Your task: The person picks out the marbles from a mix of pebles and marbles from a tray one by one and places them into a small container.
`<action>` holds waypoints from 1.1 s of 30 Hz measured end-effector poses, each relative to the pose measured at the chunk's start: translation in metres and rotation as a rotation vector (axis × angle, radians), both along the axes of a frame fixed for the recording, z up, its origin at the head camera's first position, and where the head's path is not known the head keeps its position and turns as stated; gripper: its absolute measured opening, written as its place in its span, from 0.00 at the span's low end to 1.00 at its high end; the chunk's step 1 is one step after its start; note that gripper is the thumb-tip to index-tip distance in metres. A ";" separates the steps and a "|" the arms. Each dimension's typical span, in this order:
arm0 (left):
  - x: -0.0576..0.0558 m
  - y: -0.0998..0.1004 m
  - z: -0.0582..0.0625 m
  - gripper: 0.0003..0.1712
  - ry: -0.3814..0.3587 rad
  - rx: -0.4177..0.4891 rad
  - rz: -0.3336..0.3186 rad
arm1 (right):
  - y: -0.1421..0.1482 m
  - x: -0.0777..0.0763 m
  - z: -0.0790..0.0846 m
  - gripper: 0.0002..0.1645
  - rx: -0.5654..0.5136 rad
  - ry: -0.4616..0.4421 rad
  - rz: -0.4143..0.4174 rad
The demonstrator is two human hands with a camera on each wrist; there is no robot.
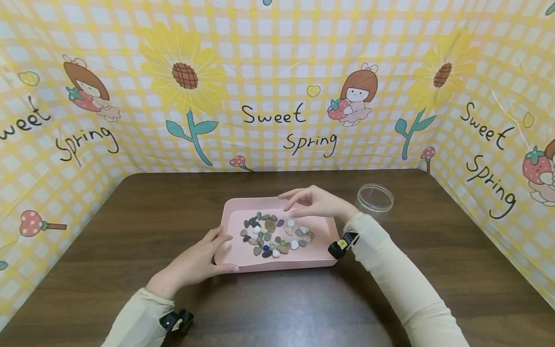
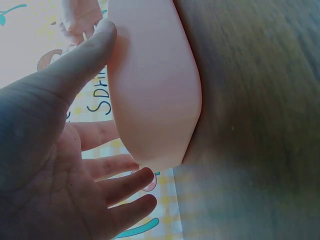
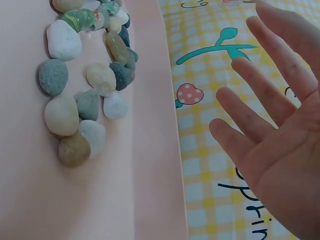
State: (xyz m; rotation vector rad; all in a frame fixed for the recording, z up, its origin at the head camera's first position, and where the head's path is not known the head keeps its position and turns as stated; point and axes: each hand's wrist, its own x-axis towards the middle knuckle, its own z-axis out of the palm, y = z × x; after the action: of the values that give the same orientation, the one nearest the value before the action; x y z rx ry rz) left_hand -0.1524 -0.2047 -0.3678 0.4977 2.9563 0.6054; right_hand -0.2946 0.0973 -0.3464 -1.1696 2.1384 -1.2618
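Observation:
A pink tray (image 1: 323, 258) lies on the table, with many smooth pebbles (image 1: 270, 226) in grey, white, tan and green grouped in its middle. At the tray's left end is my left hand (image 1: 195, 258); its thumb rests on the front rim and its spread fingers lie along the left side. In the left wrist view the thumb (image 2: 102, 40) touches the rim of the tray (image 2: 155, 75). My right hand (image 1: 318, 202) hovers over the tray's back right part, holding nothing. Its fingers (image 3: 245, 117) are extended and apart in the right wrist view, beside the pebbles (image 3: 62, 115).
A round clear jar (image 1: 375, 198) stands on the dark wooden table (image 1: 173, 202) behind and right of the tray, near my right wrist. A yellow checked cloth (image 1: 277, 62) with flowers and lettering hangs around the back and sides.

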 end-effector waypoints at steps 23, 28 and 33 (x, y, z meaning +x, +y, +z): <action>-0.001 0.001 0.000 0.47 -0.016 -0.011 0.009 | -0.019 -0.008 -0.024 0.08 0.268 -0.077 0.165; -0.001 0.001 0.000 0.48 -0.020 -0.011 0.011 | -0.022 -0.008 -0.031 0.07 0.303 -0.034 0.170; 0.000 0.001 0.000 0.48 -0.026 -0.010 0.013 | -0.024 -0.006 -0.034 0.06 0.327 -0.020 0.153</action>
State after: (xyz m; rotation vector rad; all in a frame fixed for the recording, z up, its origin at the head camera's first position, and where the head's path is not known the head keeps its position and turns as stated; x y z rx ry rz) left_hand -0.1528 -0.2040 -0.3678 0.4669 2.9390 0.5941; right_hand -0.3007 0.0730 -0.3803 -1.1467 2.0955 -0.8162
